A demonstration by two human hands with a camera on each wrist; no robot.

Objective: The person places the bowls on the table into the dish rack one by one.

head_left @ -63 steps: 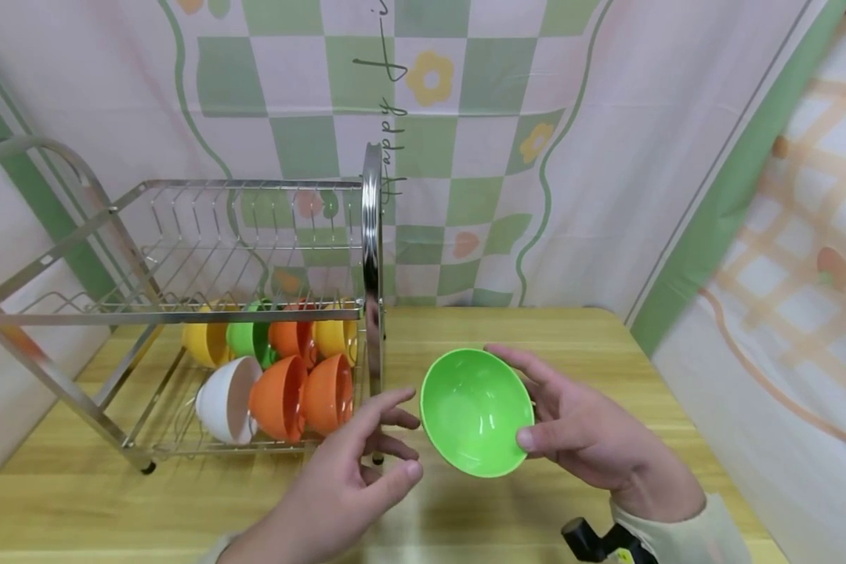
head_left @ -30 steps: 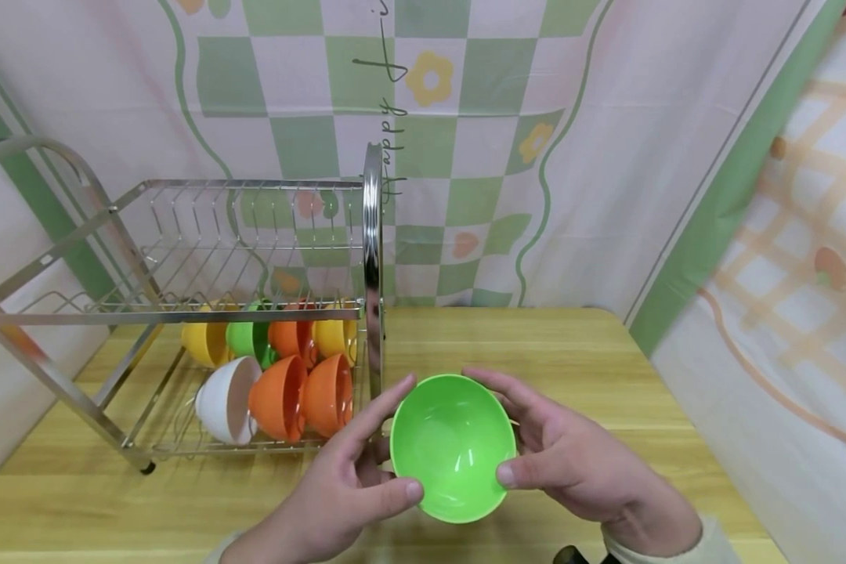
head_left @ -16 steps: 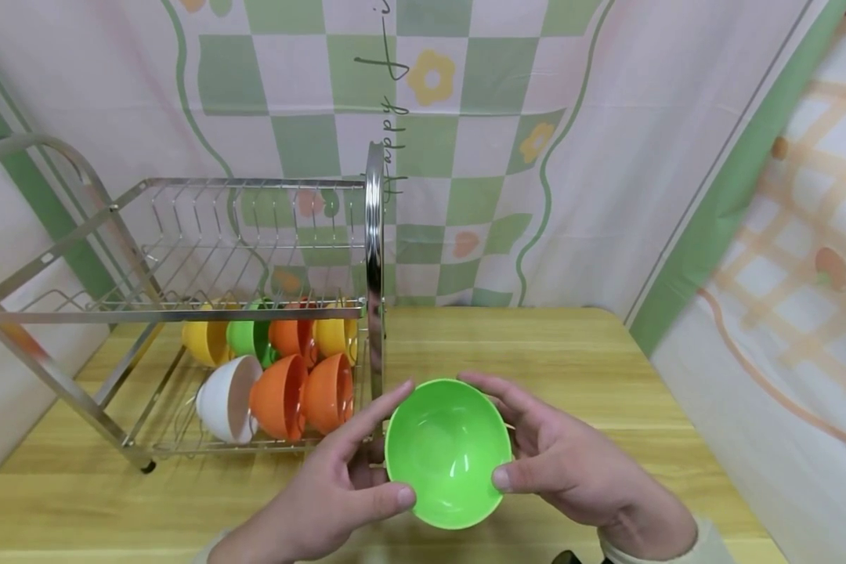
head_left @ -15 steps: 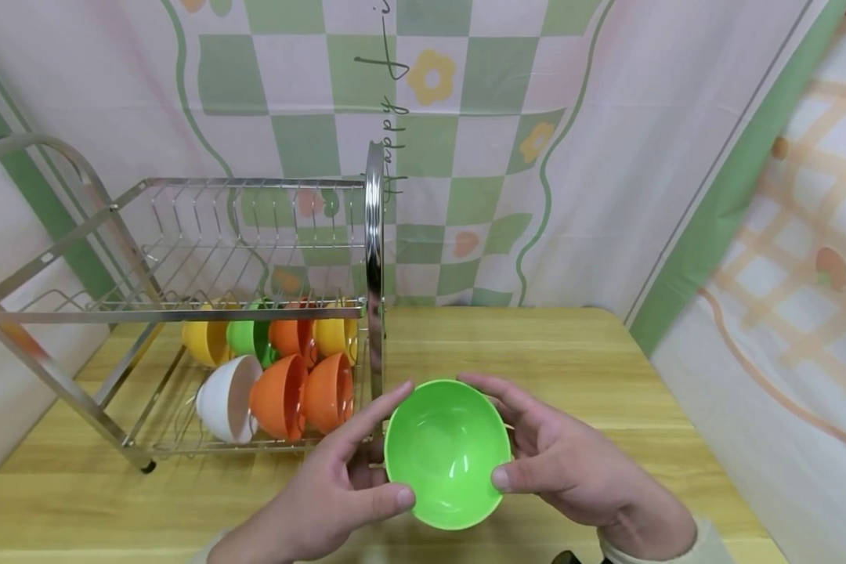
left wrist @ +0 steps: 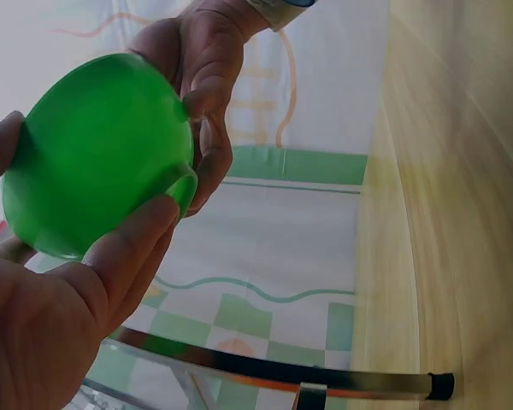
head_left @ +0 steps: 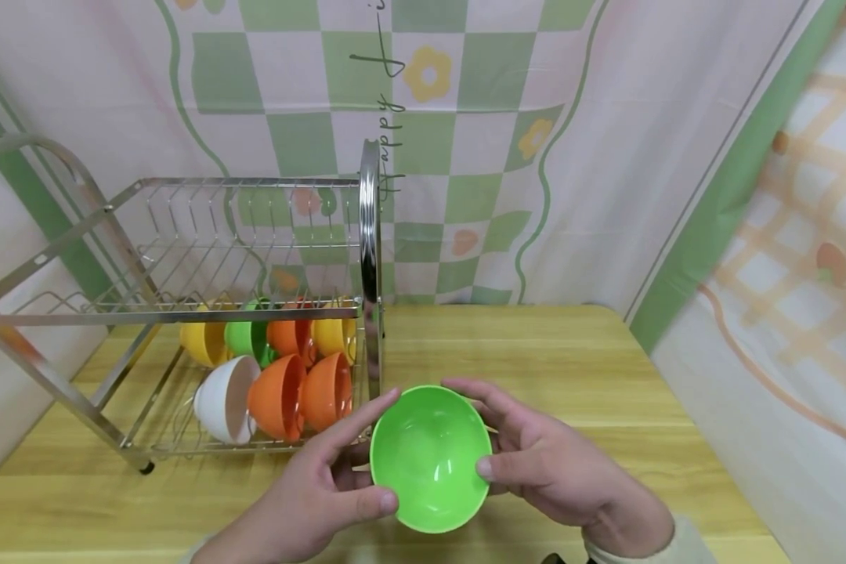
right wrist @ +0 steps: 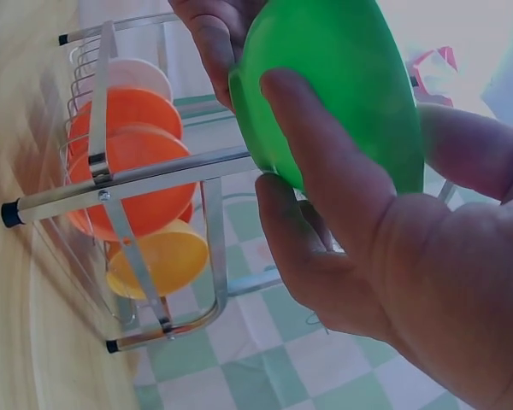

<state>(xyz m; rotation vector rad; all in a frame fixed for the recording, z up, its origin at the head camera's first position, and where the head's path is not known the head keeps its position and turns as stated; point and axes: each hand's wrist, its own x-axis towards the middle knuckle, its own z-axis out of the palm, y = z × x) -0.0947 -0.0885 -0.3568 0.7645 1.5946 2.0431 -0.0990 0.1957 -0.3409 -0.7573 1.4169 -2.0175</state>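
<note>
Both hands hold a glossy green bowl (head_left: 430,458) above the table, its open side tilted toward the head camera. My left hand (head_left: 317,478) grips its left side, thumb at the rim and fingers around the outside. On the opposite side, my right hand (head_left: 550,462) has its thumb on the rim and its fingers behind. In the left wrist view, the green bowl (left wrist: 103,158) shows its outer wall and foot ring, with fingertips of both hands against it. The right wrist view shows the right hand's fingers under the green bowl (right wrist: 333,85).
A two-tier metal dish rack (head_left: 370,235) stands at the left. Its lower tier holds a white bowl (head_left: 222,399), orange bowls (head_left: 276,399), a green bowl (head_left: 247,341) and yellow bowls (head_left: 203,342), all on edge. The wooden table (head_left: 522,345) extends right, with a patterned curtain (head_left: 606,157) behind.
The left hand was apart from the bowl two seconds ago and now grips it too. The bowl has moved left and a little toward the person.
</note>
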